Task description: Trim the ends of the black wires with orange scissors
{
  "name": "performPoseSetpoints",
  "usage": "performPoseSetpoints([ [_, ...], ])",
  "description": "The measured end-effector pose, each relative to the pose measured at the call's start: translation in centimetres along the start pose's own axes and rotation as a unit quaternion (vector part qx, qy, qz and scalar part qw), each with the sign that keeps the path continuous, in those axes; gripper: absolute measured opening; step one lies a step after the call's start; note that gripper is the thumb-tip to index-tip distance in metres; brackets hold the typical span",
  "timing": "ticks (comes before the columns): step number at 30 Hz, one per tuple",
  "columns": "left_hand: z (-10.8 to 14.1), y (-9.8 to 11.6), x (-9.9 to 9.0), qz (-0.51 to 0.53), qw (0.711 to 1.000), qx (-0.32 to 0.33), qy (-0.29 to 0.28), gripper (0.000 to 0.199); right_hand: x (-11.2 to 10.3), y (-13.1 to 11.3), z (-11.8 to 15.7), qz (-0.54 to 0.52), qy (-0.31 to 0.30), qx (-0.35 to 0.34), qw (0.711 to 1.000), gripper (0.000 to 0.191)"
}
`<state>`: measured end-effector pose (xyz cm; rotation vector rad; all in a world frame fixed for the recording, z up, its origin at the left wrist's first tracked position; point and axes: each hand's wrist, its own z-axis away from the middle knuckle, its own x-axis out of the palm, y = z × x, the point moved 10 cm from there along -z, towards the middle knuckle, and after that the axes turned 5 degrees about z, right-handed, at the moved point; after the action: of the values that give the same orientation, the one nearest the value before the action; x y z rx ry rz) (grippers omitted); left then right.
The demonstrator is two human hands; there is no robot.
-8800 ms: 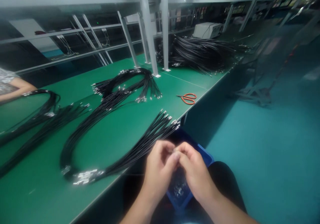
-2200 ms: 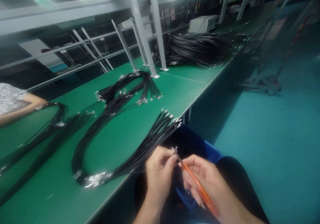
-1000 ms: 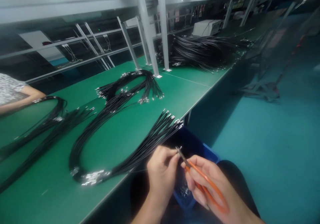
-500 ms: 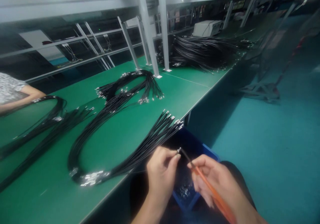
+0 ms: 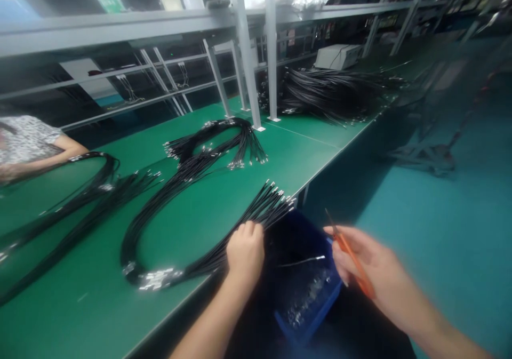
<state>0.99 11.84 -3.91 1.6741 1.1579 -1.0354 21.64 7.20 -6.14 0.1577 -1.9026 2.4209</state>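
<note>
My left hand (image 5: 246,249) is closed at the table's front edge, its fingers curled against the bundle of black cables (image 5: 216,255). Silver tips of that bundle point up and right, and the bundle curves back in a wide loop. In my right hand (image 5: 360,257) is an orange-handled tool (image 5: 354,263) with a thin dark pointed end, held above the right side of a blue bin (image 5: 326,311). Small shiny pieces lie inside the bin. A single cable with a silver tip (image 5: 320,257) extends over it.
More black cable bundles lie on the green table (image 5: 96,300), at the left, the middle and the far end (image 5: 328,95). White metal posts (image 5: 272,55) rise from the table under a shelf. A person's arm (image 5: 68,148) rests at the left edge.
My left hand has moved left from the cable tip onto the bundle. My right hand has moved right with the orange tool, apart from the left. The view has shifted slightly.
</note>
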Motion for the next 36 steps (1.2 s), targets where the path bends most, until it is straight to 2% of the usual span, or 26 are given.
performPoseSetpoints([
  [3, -0.2, -0.2, -0.2, 0.019, 1.000, 0.008, -0.004, 0.012, 0.8, -0.5, 0.0, -0.019, -0.018, 0.002, 1.000, 0.030],
  [7, -0.1, -0.2, -1.6, 0.060, 0.998, -0.016, -0.009, 0.010, 3.6, 0.3, -0.6, -0.158, -0.029, 0.005, 0.987, 0.028],
  [10, -0.1, 1.6, -2.8, 0.142, 0.989, -0.006, -0.031, 0.020, 5.4, 2.9, -1.3, -0.213, -0.014, 0.048, 0.976, 0.027],
  [12, 0.1, 3.6, -3.2, 0.241, 0.969, 0.019, -0.054, 0.017, 6.0, 4.1, -1.5, -0.217, -0.005, 0.062, 0.974, 0.029],
  [15, 0.6, 5.4, -3.6, 0.359, 0.931, 0.031, -0.048, 0.015, 5.5, 3.3, -1.2, -0.224, 0.017, 0.018, 0.974, 0.031],
  [18, 1.2, 5.0, -3.0, 0.416, 0.909, -0.003, -0.033, 0.012, 4.6, 1.5, -0.6, -0.230, 0.049, -0.035, 0.971, 0.034],
  [22, 1.8, 4.3, -2.0, 0.458, 0.887, -0.031, -0.043, 0.008, 4.5, 0.2, -0.6, -0.236, 0.070, -0.067, 0.967, 0.034],
  [29, 2.1, 4.6, -1.9, 0.448, 0.892, -0.026, -0.053, 0.009, 4.3, 0.3, -1.1, -0.232, 0.093, -0.078, 0.965, 0.026],
  [36, 2.5, 4.7, -1.5, 0.420, 0.905, -0.035, -0.053, 0.011, 4.0, 0.4, -1.5, -0.245, 0.092, -0.080, 0.962, 0.027],
])
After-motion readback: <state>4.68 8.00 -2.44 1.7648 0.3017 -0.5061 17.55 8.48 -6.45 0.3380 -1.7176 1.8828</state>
